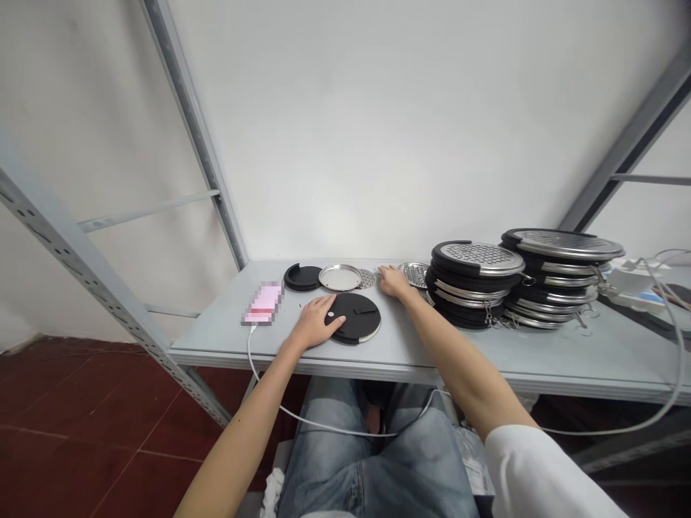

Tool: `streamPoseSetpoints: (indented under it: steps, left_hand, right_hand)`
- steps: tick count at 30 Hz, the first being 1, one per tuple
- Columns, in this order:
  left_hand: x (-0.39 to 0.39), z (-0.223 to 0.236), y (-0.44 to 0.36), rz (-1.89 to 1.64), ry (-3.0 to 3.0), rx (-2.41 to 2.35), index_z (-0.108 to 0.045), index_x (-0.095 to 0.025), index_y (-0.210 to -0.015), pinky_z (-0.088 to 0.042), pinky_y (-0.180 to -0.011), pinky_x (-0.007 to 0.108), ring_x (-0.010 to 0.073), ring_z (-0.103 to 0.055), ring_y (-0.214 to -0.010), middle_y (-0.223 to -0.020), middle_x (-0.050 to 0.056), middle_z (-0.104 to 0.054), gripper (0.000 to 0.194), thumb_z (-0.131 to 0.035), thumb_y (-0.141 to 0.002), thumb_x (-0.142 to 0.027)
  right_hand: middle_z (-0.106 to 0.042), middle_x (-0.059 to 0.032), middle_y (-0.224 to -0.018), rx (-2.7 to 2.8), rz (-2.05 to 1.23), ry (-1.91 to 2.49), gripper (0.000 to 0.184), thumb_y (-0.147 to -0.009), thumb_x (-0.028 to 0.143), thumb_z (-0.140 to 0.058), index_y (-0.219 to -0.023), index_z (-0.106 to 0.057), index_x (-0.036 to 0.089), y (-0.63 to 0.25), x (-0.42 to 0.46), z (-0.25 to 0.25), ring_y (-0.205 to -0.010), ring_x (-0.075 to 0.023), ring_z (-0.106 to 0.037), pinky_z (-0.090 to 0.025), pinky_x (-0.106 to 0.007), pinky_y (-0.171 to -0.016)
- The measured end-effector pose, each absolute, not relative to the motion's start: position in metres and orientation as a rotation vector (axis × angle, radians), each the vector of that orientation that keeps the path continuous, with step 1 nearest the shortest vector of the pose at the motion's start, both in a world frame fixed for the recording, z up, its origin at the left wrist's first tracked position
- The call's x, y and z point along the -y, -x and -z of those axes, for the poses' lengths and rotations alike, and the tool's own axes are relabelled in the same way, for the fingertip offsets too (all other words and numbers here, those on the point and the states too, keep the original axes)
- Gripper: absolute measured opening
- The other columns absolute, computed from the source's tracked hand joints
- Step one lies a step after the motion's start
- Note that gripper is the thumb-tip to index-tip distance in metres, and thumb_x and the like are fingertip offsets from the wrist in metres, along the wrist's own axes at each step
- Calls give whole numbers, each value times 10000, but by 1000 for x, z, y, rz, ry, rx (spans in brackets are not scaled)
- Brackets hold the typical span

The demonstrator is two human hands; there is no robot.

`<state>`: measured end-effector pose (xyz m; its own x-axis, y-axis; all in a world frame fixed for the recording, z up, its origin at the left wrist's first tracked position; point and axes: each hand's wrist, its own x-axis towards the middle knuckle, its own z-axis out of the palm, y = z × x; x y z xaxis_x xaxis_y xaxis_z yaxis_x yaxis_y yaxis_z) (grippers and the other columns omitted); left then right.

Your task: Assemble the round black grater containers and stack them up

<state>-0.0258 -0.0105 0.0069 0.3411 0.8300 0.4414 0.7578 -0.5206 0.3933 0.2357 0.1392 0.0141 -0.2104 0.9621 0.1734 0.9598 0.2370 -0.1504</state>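
My left hand (316, 324) lies palm down with its fingers over the edge of a round black disc with a steel rim (359, 318). It does not visibly grip the disc. My right hand (394, 281) rests on the shelf, fingertips at a small perforated metal disc (366, 278). Just right of that hand lies a round steel grater plate (414, 274). Further left are a plain steel ring-edged disc (340, 277) and a black ring with a gap (302, 277). Two stacks of black-and-steel round graters (475, 284) (556, 259) stand to the right.
The grey metal shelf (216, 331) has perforated uprights (80, 266) at the left. A pixelated phone (263, 303) lies at its left, with a white cable (259, 367) hanging over the front edge. A white power strip (631, 280) with cords sits at the far right.
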Motion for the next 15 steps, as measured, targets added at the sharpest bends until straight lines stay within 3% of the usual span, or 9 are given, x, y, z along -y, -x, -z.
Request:
streamPoseSetpoints:
  steps: [4,9,15]
  left_hand:
    - [12,-9,26,-807,-2530,-1401,-419,-225,-1409,-286,-1123,496,312,-371,-1351,-1436,78,-467,598,-504,-887,-503]
    - [15,-10,25,-805,-2525,-1360,-414,-225,-1414,-321,-1109,468,298,-402,-1332,-1441,83,-459,606,-501,-887,-512]
    - [16,-12,24,-858,-2516,-1331,-424,-223,-1404,-349,-1094,449,280,-456,-1289,-1413,89,-490,599,-520,-881,-496]
  right_hand:
    - [-461,-88,-1440,2276,-53,1797,542,-849,108,-383,-1387,-450,122,-238,-149,-14,-1369,-261,-346,-296,-380,-1111]
    - [-447,-100,-1449,2309,-86,1812,573,-820,106,-421,-1392,-441,138,-236,-157,-12,-1362,-267,-361,-339,-407,-1079]
    - [-643,-107,-1227,2330,-147,1808,422,-840,165,-451,-1226,-615,208,-232,-155,-16,-1136,-240,-587,-434,-340,-956]
